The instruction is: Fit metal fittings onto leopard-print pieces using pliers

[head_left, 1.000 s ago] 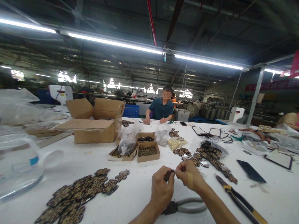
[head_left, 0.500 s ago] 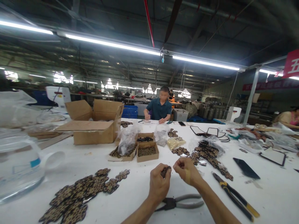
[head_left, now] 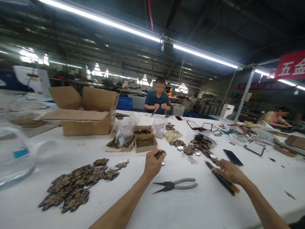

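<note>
My left hand (head_left: pixel 152 163) is closed around a small leopard-print piece (head_left: pixel 159 154), held above the table's middle. My right hand (head_left: pixel 230 171) grips black-and-yellow pliers (head_left: pixel 222 180) on the right, its fingers around the handle area. Between my arms lies a second pair of pliers (head_left: pixel 171 185) with grey handles and long, thin, slightly parted jaws. To the left a pile of flower-shaped leopard-print pieces (head_left: pixel 76 181) is spread on the white table. More such pieces (head_left: pixel 200 143) lie beyond my hands, beside a black phone (head_left: pixel 233 157).
An open cardboard box (head_left: pixel 85 125) stands at the back left. Small boxes of brass-coloured parts (head_left: pixel 145 142) sit ahead, with a plastic bag (head_left: pixel 125 132) beside them. A clear jug (head_left: pixel 14 159) is at far left. A co-worker (head_left: pixel 157 98) sits opposite; another person is at far right.
My right hand has left the small piece near my left hand and moved right onto the black-and-yellow pliers. My left hand still holds the piece. The view has tilted somewhat.
</note>
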Available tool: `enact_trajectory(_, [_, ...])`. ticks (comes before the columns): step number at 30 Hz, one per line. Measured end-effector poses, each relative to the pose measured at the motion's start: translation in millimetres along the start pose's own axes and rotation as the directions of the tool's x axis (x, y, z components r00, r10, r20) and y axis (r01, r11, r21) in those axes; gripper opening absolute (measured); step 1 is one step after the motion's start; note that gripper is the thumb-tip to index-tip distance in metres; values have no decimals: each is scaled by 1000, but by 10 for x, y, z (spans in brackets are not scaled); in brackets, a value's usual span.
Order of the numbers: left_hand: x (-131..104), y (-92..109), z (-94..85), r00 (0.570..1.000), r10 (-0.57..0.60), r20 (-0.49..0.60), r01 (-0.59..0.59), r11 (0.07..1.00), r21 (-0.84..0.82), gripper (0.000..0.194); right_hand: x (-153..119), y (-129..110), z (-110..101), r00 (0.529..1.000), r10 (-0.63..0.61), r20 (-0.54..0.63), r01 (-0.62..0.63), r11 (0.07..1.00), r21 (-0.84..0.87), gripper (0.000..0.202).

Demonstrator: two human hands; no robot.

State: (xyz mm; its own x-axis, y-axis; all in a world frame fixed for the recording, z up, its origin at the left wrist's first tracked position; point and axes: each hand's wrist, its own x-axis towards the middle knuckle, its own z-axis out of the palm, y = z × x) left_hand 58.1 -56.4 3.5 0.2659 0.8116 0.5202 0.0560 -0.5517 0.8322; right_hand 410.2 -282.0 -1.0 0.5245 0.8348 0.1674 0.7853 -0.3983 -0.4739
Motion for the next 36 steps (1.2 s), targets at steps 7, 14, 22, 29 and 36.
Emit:
enact_trajectory(7, [-90, 20, -34, 997, 78, 27, -79, 997, 28, 20, -152, 472, 345, 989, 12, 148, 17, 981, -191, 64])
enact_trajectory(14, [-152, 142, -99, 975, 210, 67, -216, 970, 107, 16, -160, 245, 313, 982, 48, 183, -75, 986, 147, 45])
enact_trajectory(22, [-149, 137, -102, 955, 280, 99, -296, 923, 246, 10, -170, -1026, 539, 915, -231, 330, -300, 156, 941, 29])
enact_trajectory(29, [-122, 104, -153, 912, 360, 195, -407, 851, 333, 9, 371, -1940, 745, 913, -350, 208, -203, 51, 978, 29])
enact_trajectory(36, [-126, 147, -194, 899, 352, 261, -431, 818, 381, 10, 329, -2080, 1276, 900, -402, 170, -61, 271, 961, 31])
